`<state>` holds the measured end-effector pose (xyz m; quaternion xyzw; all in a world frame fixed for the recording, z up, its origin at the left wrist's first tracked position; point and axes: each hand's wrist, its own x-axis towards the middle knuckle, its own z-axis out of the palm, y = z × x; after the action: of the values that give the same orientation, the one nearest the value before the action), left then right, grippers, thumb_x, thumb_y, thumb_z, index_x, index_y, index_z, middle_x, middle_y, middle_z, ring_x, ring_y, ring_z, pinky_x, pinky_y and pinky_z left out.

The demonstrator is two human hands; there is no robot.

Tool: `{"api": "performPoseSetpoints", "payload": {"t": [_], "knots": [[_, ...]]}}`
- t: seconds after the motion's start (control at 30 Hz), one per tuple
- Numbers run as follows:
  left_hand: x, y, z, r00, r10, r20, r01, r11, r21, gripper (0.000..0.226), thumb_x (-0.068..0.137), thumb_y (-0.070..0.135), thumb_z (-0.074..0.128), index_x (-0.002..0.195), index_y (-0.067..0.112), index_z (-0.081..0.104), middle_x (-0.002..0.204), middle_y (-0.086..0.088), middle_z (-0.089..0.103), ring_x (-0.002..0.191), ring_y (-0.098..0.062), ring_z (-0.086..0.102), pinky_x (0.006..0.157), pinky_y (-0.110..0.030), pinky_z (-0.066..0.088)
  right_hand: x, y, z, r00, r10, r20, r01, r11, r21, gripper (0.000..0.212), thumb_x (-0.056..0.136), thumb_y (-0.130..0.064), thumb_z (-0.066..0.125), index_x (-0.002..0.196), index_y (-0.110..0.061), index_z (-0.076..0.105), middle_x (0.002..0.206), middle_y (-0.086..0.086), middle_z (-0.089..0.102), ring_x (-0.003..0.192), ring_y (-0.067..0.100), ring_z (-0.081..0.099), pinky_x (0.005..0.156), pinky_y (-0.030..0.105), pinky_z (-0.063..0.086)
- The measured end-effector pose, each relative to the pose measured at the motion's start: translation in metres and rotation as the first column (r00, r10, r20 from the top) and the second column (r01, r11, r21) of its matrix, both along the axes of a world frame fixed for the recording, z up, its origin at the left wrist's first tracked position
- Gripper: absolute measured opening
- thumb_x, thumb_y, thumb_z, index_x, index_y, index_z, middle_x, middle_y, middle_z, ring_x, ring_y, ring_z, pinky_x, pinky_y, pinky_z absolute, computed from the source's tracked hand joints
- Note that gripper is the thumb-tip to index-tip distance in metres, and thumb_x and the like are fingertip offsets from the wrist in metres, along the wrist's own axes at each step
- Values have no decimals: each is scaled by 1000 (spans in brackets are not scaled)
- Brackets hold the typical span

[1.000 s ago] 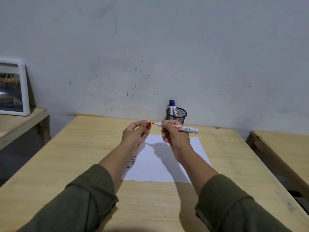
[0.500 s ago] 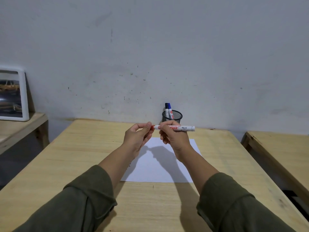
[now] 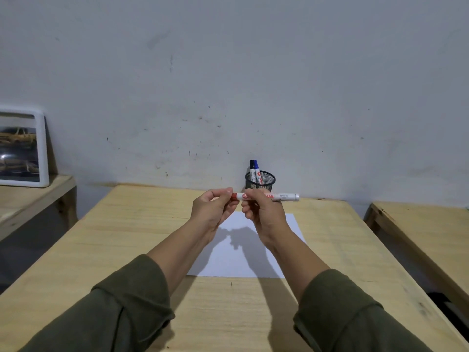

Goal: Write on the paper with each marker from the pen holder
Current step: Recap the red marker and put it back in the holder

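A white marker with a red cap (image 3: 281, 196) is held level above the table. My right hand (image 3: 264, 212) grips its barrel. My left hand (image 3: 213, 212) pinches the red cap (image 3: 234, 196), which sits on the marker's left end. Below the hands a white sheet of paper (image 3: 289, 224) lies flat on the wooden table (image 3: 127, 237). Behind them, against the wall, stands a black mesh pen holder (image 3: 264, 179) with a black marker (image 3: 251, 170) and a blue marker (image 3: 257, 170) upright in it.
A framed picture (image 3: 21, 148) leans on the wall on a lower wooden shelf at the left. Another wooden table (image 3: 431, 229) stands to the right, across a narrow gap. Green sleeves cover both forearms.
The red cap was off and apart from the bare tip in my left fingers; my left hand has brought it to the marker and the cap now sits on the tip.
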<state>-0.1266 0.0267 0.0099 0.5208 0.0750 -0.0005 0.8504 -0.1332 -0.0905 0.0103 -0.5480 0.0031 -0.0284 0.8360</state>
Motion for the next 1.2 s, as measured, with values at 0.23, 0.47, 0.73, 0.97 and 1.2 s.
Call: {"api": "performPoseSetpoints", "payload": {"t": [0.23, 0.47, 0.73, 0.97, 1.2], "knots": [[-2, 8, 3, 996, 4, 88, -12, 995, 96, 5, 88, 11, 60, 84, 11, 61, 81, -7, 69, 73, -12, 64, 70, -12, 56, -9, 2, 0, 992, 122, -25, -120, 990, 72, 7, 88, -4, 57, 83, -10, 58, 62, 4, 58, 50, 9, 55, 45, 16, 44], [8, 19, 16, 993, 89, 73, -89, 996, 0, 6, 91, 6, 54, 91, 12, 57, 86, -3, 67, 77, -8, 63, 68, -12, 54, -17, -19, 4, 955, 297, 4, -292, 939, 181, 38, 77, -28, 59, 106, -4, 66, 86, 15, 71, 70, 20, 68, 64, 24, 57], [22, 17, 29, 993, -31, 116, 24, 998, 65, 2, 86, 8, 61, 85, 10, 62, 83, -4, 68, 70, -7, 65, 70, -12, 56, -12, -24, 10, 941, 338, -3, -338, 941, -24, 5, 93, -9, 52, 92, -8, 57, 87, 18, 68, 62, 16, 67, 61, 22, 56], [49, 2, 43, 967, -177, 185, 134, 966, 222, 18, 85, 14, 64, 102, 9, 65, 86, -4, 69, 71, -7, 67, 75, -15, 56, 19, -40, 14, 947, 322, 8, -310, 917, -251, 33, 88, -2, 60, 115, -18, 50, 85, 10, 74, 87, 23, 69, 81, 36, 50], [96, -10, 16, 991, -65, 117, -25, 768, 640, 32, 82, 32, 65, 113, 23, 65, 108, 0, 68, 106, -16, 61, 96, -28, 47, 84, -69, 44, 977, 114, 180, -3, 853, -522, 83, 87, 1, 60, 140, -49, 21, 90, 21, 66, 87, 25, 67, 73, 31, 53]]}}
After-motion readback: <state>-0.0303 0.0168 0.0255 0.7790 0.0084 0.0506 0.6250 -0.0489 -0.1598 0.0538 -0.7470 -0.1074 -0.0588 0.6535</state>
